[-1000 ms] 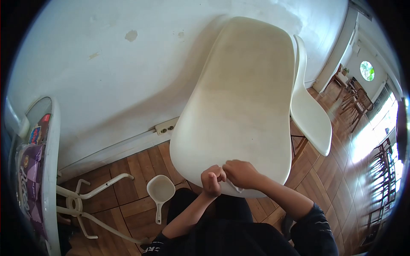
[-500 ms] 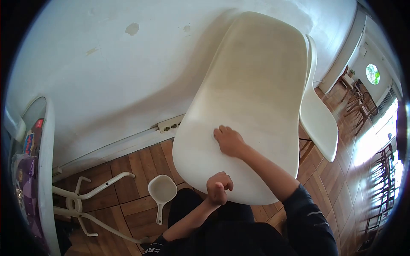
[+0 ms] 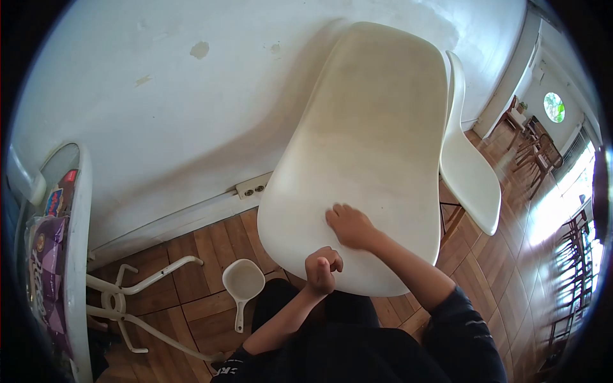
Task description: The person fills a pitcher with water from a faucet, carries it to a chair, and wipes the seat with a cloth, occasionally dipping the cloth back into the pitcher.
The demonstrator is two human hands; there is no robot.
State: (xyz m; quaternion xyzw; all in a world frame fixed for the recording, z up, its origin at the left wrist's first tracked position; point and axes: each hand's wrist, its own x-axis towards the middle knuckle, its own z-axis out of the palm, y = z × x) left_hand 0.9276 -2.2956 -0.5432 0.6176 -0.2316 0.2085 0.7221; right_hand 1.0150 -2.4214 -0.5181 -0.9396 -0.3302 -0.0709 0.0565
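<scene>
A cream-white molded chair stands before me, its backrest toward the wall. My right hand rests on the front part of the seat, fingers curled down against the surface. Whatever may lie under those fingers is hidden. My left hand is closed in a loose fist with the thumb up, over the seat's front edge, and nothing shows in it. On the floor to the left lies a white dipper with its handle toward me.
A second white chair stands close behind on the right. At far left, a white-rimmed table on metal legs holds snack packs. A power outlet runs along the wall base. Wooden chairs stand farther off.
My right hand has slid slightly toward me and to the right on the seat. My left hand has risen a little. The view has shifted slightly.
</scene>
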